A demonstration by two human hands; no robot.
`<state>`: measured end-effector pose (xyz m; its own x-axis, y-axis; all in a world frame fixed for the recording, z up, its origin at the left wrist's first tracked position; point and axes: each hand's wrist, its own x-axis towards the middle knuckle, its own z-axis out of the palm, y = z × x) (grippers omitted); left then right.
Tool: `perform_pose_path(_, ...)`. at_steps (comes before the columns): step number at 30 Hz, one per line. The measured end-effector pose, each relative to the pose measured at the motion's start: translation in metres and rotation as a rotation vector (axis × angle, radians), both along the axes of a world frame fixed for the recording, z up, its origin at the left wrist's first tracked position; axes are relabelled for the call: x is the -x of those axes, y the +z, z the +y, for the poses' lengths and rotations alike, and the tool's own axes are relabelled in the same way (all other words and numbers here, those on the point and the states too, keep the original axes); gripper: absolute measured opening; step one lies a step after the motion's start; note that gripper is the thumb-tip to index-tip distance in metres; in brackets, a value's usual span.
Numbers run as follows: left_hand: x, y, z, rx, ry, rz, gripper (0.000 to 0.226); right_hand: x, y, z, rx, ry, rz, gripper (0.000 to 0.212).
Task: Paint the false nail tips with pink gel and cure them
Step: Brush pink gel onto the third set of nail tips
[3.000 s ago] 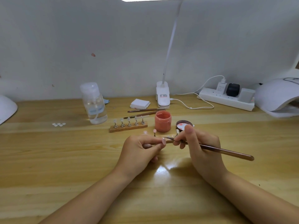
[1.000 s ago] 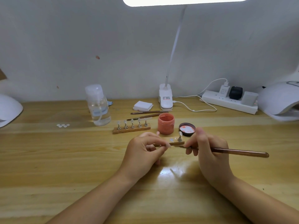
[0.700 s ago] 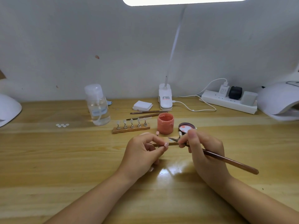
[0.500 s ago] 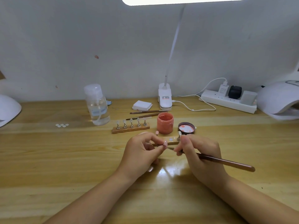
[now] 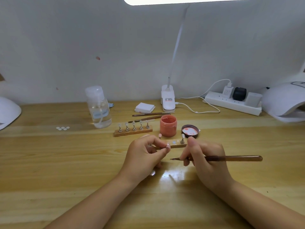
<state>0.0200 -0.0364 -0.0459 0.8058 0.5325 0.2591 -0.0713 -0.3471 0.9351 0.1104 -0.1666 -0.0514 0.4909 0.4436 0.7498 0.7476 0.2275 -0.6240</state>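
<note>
1. Holding, head view: left hand [image 5: 145, 156] pinches a small pink-coated false nail tip [image 5: 168, 147] between thumb and forefinger, just in front of the near wooden strip holder [image 5: 179, 145].
2. Right hand [image 5: 206, 162] grips a long brown-handled gel brush [image 5: 227, 158]. Half a second ago the bristles were at the tip; now they point at it from below and to the right, apart from it.
3. Judgement: a stroke has ended; reloading or another pass likely follows. Curing is not begun.
4. Supply: open pink gel jar [image 5: 168, 125] with its dark round lid [image 5: 190, 130] beside it, both unmoved.
5. Far wooden rack of five clear tips on metal stands [image 5: 133, 128]: unpainted.
6. White domed curing lamp [image 5: 285, 103]: far right, nothing visible inside.
7. Writing: label on the white clip-lamp base [image 5: 168, 100], too small to read.
</note>
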Motion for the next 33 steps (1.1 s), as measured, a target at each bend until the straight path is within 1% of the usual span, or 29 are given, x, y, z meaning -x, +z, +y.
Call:
perform_pose_path(3, 0.0, -0.001, 0.0, -0.028, 0.003, 0.004, 0.024, -0.001, 0.002, 0.001, -0.052, -0.021, 0.041, 0.045)
perform_pose_path(6, 0.0, -0.001, 0.0, -0.035, 0.017, 0.007, 0.028, -0.001, 0.004, 0.002, -0.066, -0.051, 0.074, 0.039)
perform_pose_path(8, 0.0, 0.0, 0.0, -0.032, 0.017, 0.009, 0.029, 0.0, 0.003, 0.003, -0.033, -0.029, 0.07, 0.039)
perform_pose_path(11, 0.001, 0.0, -0.001, -0.029, 0.005, 0.011, 0.022, 0.003, 0.002, 0.003, 0.003, 0.049, 0.044, 0.042)
perform_pose_path(15, 0.002, 0.002, -0.001, -0.017, 0.009, 0.008, 0.021, 0.004, 0.004, 0.002, -0.039, 0.079, 0.083, 0.043)
perform_pose_path(18, 0.002, 0.002, -0.002, -0.004, 0.021, 0.023, 0.022, 0.003, 0.007, 0.002, -0.128, 0.057, 0.205, 0.039)
perform_pose_path(20, 0.001, 0.003, -0.003, -0.027, 0.001, -0.014, 0.019, 0.002, 0.01, 0.002, -0.178, 0.049, 0.311, 0.046)
perform_pose_path(22, 0.001, 0.002, -0.002, -0.086, -0.036, -0.067, 0.016, 0.0, 0.011, 0.002, -0.186, 0.007, 0.419, 0.055)
perform_pose_path(23, 0.0, 0.001, -0.002, -0.118, -0.047, -0.082, 0.015, -0.002, 0.011, 0.002, -0.18, -0.012, 0.447, 0.055)
perform_pose_path(25, 0.0, 0.0, -0.001, -0.134, -0.057, -0.102, 0.012, -0.005, 0.011, 0.001, -0.133, -0.033, 0.391, 0.045)
perform_pose_path(27, 0.001, 0.002, -0.003, -0.105, -0.076, -0.12, 0.008, -0.005, 0.013, 0.0, -0.015, -0.056, 0.259, 0.027)
perform_pose_path(28, 0.001, 0.003, -0.004, -0.095, -0.087, -0.125, 0.008, -0.005, 0.014, 0.001, 0.044, -0.061, 0.201, 0.016)
perform_pose_path(29, 0.001, 0.004, -0.004, -0.091, -0.096, -0.122, 0.012, -0.003, 0.014, 0.001, 0.095, -0.051, 0.161, 0.011)
perform_pose_path(31, 0.002, 0.004, -0.002, -0.09, -0.092, -0.104, 0.031, -0.001, 0.015, 0.002, 0.172, -0.016, 0.094, 0.023)
perform_pose_path(32, 0.002, 0.004, -0.002, -0.085, -0.087, -0.098, 0.037, 0.0, 0.015, 0.003, 0.206, 0.0, 0.064, 0.029)
perform_pose_path(33, 0.002, 0.004, -0.001, -0.081, -0.083, -0.098, 0.038, 0.0, 0.015, 0.002, 0.232, 0.018, 0.04, 0.034)
